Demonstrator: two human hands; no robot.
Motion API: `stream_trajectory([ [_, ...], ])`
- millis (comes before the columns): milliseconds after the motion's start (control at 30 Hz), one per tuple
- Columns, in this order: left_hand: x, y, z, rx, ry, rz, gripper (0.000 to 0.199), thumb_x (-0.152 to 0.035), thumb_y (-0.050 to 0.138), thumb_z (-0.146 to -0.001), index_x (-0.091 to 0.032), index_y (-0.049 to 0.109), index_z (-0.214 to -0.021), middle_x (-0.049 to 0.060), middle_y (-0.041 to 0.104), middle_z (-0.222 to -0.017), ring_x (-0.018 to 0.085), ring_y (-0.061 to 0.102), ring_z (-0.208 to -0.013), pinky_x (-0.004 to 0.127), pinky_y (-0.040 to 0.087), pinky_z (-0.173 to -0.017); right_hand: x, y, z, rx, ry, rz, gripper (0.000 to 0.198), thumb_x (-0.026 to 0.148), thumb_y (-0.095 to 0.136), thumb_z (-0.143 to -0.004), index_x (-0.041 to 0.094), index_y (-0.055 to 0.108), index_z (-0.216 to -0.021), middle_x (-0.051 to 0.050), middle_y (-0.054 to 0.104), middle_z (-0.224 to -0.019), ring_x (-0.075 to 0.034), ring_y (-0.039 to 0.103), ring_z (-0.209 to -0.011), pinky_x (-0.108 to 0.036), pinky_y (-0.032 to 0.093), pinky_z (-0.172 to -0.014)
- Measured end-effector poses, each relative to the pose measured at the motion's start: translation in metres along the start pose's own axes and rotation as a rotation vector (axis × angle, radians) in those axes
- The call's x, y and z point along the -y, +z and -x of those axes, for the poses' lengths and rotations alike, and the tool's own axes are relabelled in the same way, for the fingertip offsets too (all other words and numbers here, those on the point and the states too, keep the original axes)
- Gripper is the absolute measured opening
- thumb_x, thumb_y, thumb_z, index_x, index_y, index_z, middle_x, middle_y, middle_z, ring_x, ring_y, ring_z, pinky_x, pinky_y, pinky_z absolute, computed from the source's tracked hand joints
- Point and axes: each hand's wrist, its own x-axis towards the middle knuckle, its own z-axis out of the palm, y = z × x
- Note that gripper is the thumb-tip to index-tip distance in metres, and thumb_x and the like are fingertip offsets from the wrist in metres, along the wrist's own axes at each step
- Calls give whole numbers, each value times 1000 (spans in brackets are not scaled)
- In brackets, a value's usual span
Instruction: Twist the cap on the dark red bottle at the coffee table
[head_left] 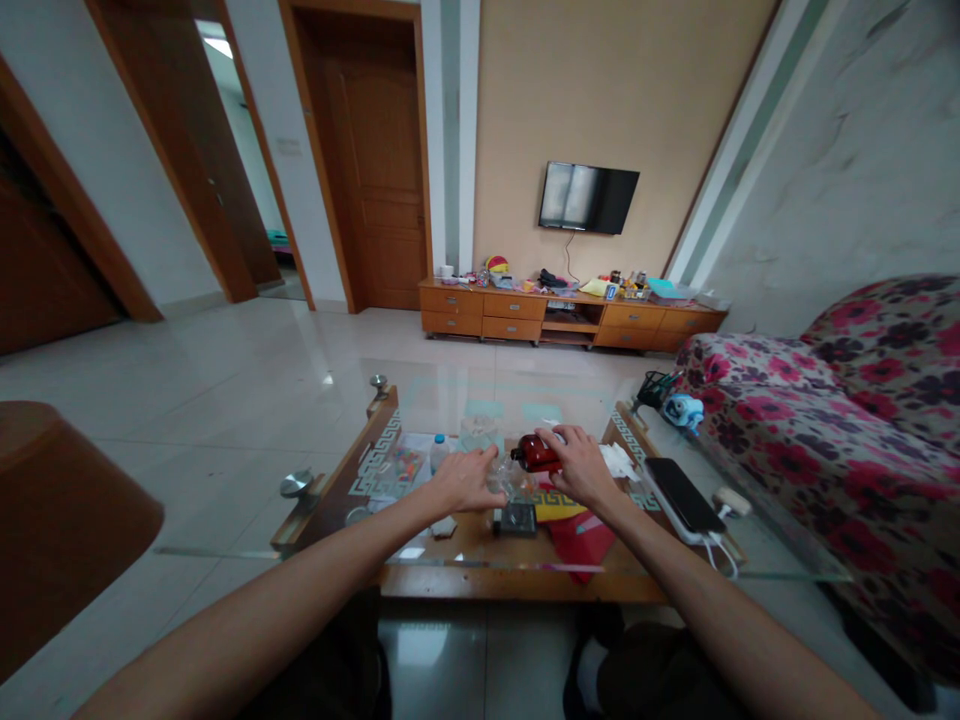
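Observation:
My right hand grips a dark red-brown bottle, tipped on its side with the neck pointing left, over the glass-topped coffee table. My left hand holds a small clear glass cup just under the bottle's mouth. A taller clear glass stands behind my left hand. A small plastic bottle with a blue cap stands to its left.
A phone on a white power bank with a cable lies at the table's right. A floral sofa runs along the right. A brown stool stands left. A wooden TV cabinet lines the far wall.

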Motion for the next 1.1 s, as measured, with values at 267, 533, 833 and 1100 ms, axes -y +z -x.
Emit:
stream_trajectory([
  [267,0,-1,-2,18,-2,7,74,-72,68,-80,-19,52,-129,20,72,-115,42,71,-103,50,54,-88,-2,3,0,-9,2,-3,83,17,68,-77,34,47,-155,-12,54,-140,-34,46,-126,-44,40,-103],
  [533,2,2,-3,12,-8,-6,73,-73,69,-79,-20,53,-127,18,73,-114,41,72,-102,49,54,-88,-1,-1,0,-12,-5,10,83,17,68,-78,34,46,-156,-12,55,-140,-34,46,-125,-45,41,-102],
  [833,0,-1,-1,20,1,6,72,-70,69,-80,-20,54,-129,19,74,-112,42,71,-103,49,54,-87,-2,0,-1,-10,-13,30,81,19,69,-79,34,46,-156,-13,54,-141,-35,46,-126,-46,40,-104],
  [1100,1,1,-3,12,6,-16,75,-74,66,-80,-20,54,-130,18,73,-111,42,72,-99,48,54,-83,-1,-2,-1,-15,-19,34,80,19,68,-80,34,46,-156,-13,54,-142,-35,45,-127,-47,39,-106],
])
